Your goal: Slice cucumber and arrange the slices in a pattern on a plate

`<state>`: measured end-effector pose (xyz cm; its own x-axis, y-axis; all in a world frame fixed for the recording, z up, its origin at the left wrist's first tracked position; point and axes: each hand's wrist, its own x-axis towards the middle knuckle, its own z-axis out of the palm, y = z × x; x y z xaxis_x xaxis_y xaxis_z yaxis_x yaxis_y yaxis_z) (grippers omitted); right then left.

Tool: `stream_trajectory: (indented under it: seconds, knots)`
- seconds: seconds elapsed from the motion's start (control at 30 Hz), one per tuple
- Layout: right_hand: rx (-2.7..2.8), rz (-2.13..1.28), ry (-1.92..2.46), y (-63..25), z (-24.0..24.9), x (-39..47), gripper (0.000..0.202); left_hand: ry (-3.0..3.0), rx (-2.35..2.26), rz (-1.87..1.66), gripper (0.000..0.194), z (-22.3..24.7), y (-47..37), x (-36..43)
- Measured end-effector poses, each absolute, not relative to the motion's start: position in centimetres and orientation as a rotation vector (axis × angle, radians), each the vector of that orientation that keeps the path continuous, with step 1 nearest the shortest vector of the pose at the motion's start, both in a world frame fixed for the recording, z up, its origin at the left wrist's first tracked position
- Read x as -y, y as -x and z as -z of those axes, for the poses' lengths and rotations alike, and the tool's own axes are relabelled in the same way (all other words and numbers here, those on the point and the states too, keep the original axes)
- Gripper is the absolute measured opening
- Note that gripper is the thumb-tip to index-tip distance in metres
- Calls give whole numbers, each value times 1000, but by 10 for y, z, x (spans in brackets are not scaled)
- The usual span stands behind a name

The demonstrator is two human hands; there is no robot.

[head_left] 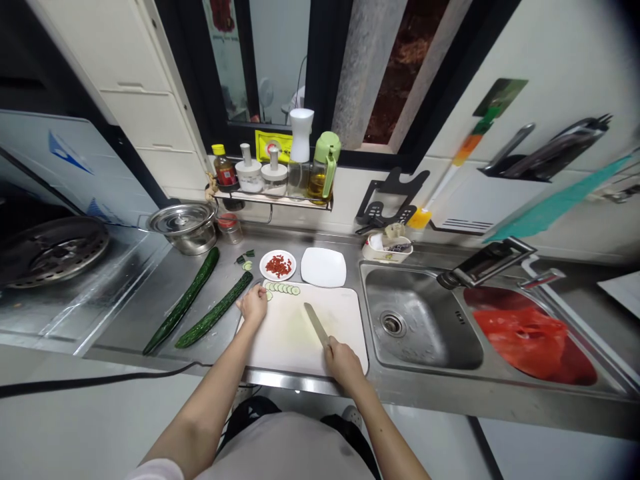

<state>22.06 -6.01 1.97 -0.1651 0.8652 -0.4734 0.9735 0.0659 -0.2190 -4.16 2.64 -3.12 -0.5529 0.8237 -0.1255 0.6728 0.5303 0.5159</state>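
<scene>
My right hand (pixel 345 363) is closed around the handle of a kitchen knife (pixel 316 323), its blade lying over the middle of the white cutting board (pixel 285 353) and pointing away from me. At the board's far left corner is my left hand (pixel 253 307), fingers drawn together at a single cucumber slice (pixel 269 295). Just beyond that slice, a row of overlapping cucumber slices (pixel 284 288) runs along the board's far edge. Two whole-looking cucumbers, a nearer one (pixel 215 312) and a longer one (pixel 185 300), lie on the steel counter left of the board.
Behind the board stand a plate of red pieces (pixel 279 265) and a white square plate (pixel 323 267). Cucumber scraps (pixel 246 259) lie nearby. A steel pot (pixel 184 227) is at back left. On the right are a sink (pixel 423 320) and a red plastic bag (pixel 520 340). Condiments fill a shelf (pixel 280 199).
</scene>
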Motion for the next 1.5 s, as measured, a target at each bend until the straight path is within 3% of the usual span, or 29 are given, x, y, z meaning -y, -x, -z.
stream_trajectory:
  seconds: [0.3, 0.7, 0.93, 1.5]
  knots:
    - [-2124, 712, -1881, -221, -14, 59, 30, -1423, -2466, -537, 24, 31, 34, -23]
    - [-2080, 751, -1885, -219, -18, 58, 28, -1815, -2198, -391, 34, 31, -22, -46]
    - [-2084, 764, -1901, -219, -20, 59, 28, -1913, -2190, -346, 29, 35, -26, -53]
    - [-2108, 762, -1875, -220, -21, 58, 30, -1419, -2058, -492, 19, 23, -12, -1]
